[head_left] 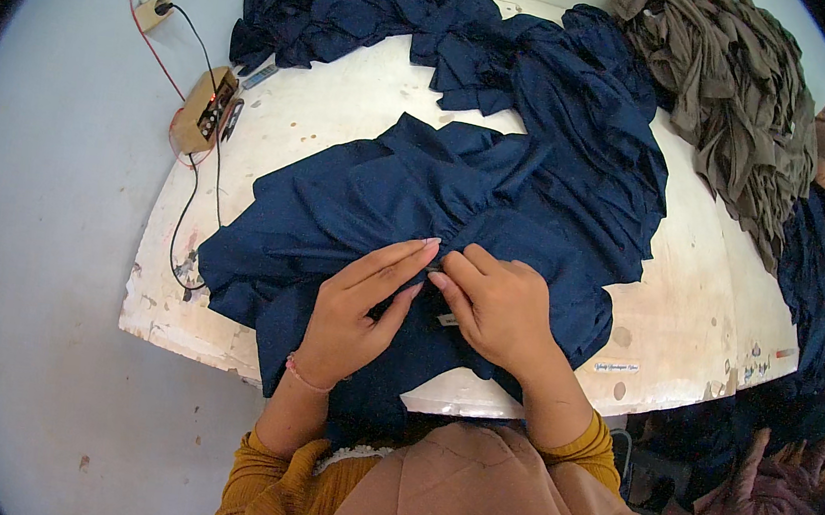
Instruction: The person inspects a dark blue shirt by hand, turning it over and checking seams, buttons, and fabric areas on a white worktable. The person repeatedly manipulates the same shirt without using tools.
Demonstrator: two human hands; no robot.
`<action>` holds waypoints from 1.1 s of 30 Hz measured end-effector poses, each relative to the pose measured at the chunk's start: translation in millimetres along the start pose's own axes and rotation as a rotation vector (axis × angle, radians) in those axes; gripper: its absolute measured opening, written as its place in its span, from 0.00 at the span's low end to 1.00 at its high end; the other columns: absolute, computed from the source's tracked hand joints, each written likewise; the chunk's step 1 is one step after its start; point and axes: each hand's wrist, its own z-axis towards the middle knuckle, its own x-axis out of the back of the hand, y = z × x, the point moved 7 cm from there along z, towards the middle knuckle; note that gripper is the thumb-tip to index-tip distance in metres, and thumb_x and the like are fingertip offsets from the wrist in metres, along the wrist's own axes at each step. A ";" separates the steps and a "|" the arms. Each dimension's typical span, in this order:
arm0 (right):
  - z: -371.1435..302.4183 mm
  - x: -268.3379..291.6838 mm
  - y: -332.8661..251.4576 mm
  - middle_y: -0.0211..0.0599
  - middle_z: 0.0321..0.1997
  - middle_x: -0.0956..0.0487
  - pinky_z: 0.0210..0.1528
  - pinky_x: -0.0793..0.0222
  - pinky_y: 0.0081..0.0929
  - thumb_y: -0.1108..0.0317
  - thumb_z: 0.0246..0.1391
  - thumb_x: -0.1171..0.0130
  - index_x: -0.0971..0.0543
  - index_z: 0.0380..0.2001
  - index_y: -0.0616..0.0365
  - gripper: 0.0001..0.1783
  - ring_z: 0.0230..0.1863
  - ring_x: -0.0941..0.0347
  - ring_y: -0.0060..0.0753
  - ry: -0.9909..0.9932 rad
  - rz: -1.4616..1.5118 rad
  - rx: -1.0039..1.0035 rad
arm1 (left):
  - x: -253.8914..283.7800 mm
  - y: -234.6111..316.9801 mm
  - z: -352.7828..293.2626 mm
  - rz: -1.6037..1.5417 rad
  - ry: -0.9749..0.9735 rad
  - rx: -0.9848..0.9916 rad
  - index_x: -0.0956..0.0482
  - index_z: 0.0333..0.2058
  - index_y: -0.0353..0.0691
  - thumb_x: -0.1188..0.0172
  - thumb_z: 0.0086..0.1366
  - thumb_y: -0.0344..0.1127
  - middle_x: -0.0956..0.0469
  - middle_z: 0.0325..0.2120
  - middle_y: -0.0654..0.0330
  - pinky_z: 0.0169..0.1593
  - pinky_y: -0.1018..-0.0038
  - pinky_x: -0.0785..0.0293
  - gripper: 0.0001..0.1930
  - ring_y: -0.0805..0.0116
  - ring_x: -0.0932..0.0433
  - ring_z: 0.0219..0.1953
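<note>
A navy blue garment (359,192) lies crumpled across the table in front of me. Above its near half, my left hand (355,310) pinches the cloth between thumb and straightened fingers. Close against it, my right hand (500,305) grips the same cloth with bent fingers and thumb. The fingertips of both hands almost meet, and a small greyish bit shows between them, too small to name. Just below the fingers, a small white label (447,320) shows on the cloth. The garment's near edge hangs over the table's front edge.
The worn white table (349,100) carries more navy cloth (358,11) at the back and a brown-grey cloth pile (721,99) at the back right. A box with sockets and black cables (204,113) sits at the left edge by the wall. Another person (753,505) is at the lower right.
</note>
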 end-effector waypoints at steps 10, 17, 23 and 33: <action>0.3 3.8 4.6 0.36 0.28 0.26 0.29 0.31 0.39 0.56 0.61 0.44 0.25 0.32 0.51 0.11 0.27 0.23 0.43 0.021 0.067 -0.044 | 9.5 1.7 -1.5 0.021 0.040 -0.007 0.20 0.52 0.39 0.33 0.56 0.22 0.20 0.50 0.55 0.55 0.70 0.24 0.23 0.60 0.20 0.51; 1.4 27.1 36.3 0.38 0.32 0.23 0.34 0.29 0.29 0.57 0.54 0.34 0.22 0.42 0.56 0.17 0.32 0.24 0.38 0.189 0.384 -0.179 | 161.3 -40.3 -66.6 0.454 0.878 0.359 0.14 0.36 0.35 0.30 0.59 0.29 0.17 0.30 0.61 0.42 0.78 0.27 0.07 0.74 0.22 0.33; 2.5 -7.5 4.2 0.31 0.20 0.34 0.27 0.38 0.20 0.59 0.46 0.25 0.23 0.55 0.51 0.32 0.22 0.36 0.23 0.044 0.398 -0.064 | 135.0 -6.0 -60.7 0.505 0.628 0.308 0.22 0.50 0.37 0.29 0.57 0.33 0.27 0.54 0.54 0.57 0.61 0.33 0.21 0.54 0.30 0.56; 3.4 -21.2 44.9 0.35 0.29 0.25 0.33 0.34 0.21 0.72 0.54 0.35 0.18 0.44 0.58 0.14 0.27 0.31 0.24 0.111 0.459 -0.227 | -9.9 -49.6 -36.4 -0.334 -0.038 0.773 0.20 0.33 0.27 0.39 0.69 0.42 0.20 0.22 0.55 0.26 0.78 0.28 0.18 0.75 0.23 0.22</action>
